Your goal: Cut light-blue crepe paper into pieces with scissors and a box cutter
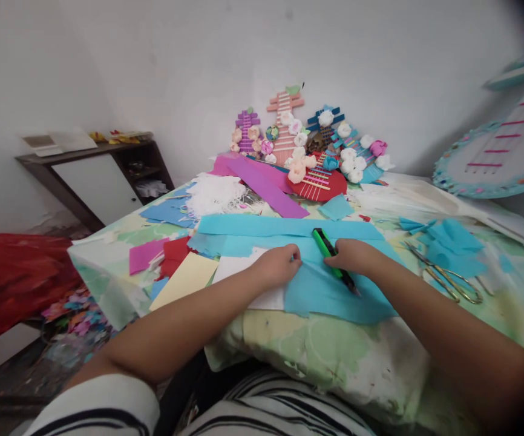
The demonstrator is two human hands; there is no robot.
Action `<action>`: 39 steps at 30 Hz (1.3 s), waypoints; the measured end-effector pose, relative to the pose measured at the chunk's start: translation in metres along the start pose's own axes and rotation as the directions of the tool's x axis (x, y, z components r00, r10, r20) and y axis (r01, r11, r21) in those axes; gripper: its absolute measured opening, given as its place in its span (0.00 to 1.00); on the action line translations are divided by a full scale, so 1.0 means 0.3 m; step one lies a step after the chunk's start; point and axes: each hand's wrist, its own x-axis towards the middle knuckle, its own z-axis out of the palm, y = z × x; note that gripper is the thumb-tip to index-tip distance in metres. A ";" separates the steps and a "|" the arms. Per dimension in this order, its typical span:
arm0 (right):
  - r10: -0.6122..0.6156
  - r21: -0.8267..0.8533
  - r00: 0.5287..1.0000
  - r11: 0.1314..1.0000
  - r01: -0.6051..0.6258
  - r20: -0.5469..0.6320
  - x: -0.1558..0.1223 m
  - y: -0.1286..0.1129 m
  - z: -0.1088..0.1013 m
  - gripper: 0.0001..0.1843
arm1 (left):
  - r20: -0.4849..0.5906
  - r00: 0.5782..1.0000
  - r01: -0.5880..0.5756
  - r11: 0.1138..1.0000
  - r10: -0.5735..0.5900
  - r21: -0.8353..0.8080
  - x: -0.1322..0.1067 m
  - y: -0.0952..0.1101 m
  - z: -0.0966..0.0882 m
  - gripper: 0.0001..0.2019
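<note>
A large light-blue paper sheet (334,290) lies near the table's front edge. My right hand (355,255) is closed around a green and black utility knife (328,248), whose tip rests on the blue sheet. My left hand (280,263) is curled and presses down on the same sheet just left of the knife. A white paper (239,266) lies partly under the blue sheet beneath my left hand.
Gold-handled scissors (448,278) and blue paper scraps (452,242) lie to the right. Yellow (184,278), red and pink sheets sit to the left. Paper guitar crafts with flowers (307,148) stand at the back, beside a purple strip (268,191) and white shreds (214,194). A dark side table (89,169) stands at left.
</note>
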 end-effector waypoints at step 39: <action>-0.304 0.971 0.932 0.188 -0.146 0.199 0.180 0.017 0.019 0.12 | -0.036 0.998 0.061 0.874 -0.050 0.483 0.238 -0.277 -0.051 0.28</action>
